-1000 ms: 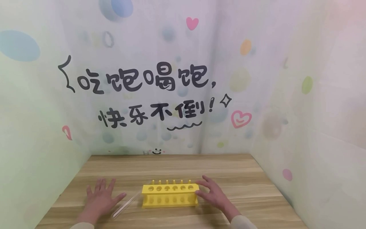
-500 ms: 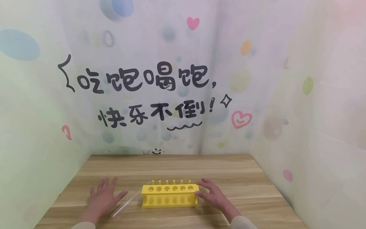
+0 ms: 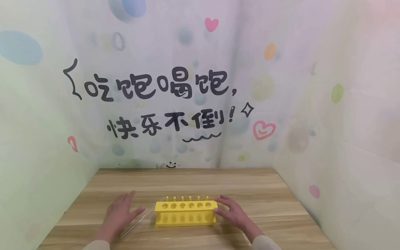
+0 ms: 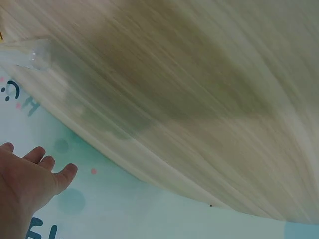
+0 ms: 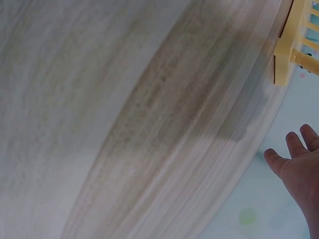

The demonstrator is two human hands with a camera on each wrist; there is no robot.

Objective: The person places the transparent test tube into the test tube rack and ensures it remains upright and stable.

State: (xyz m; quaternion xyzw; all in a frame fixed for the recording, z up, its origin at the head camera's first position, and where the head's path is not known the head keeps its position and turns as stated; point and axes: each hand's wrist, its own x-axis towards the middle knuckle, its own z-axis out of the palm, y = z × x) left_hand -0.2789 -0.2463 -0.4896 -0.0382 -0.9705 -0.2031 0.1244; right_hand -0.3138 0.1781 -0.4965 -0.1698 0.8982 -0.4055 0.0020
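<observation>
"Where do you have the yellow rack?"

"My head view puts it upright on the wooden tabletop, about midway between the left and right edges, well forward of the back edge."

"And the hands?"

"Well apart, the rack between them. I see the left hand toward the left edge, thumb spread from its extended fingers. The right hand is at the rack's right end, thumb and fingers parted; I can't tell whether its thumb touches."

"The clear tube?"

"Slanting between left hand and rack, its near end angled toward the left edge."
</observation>
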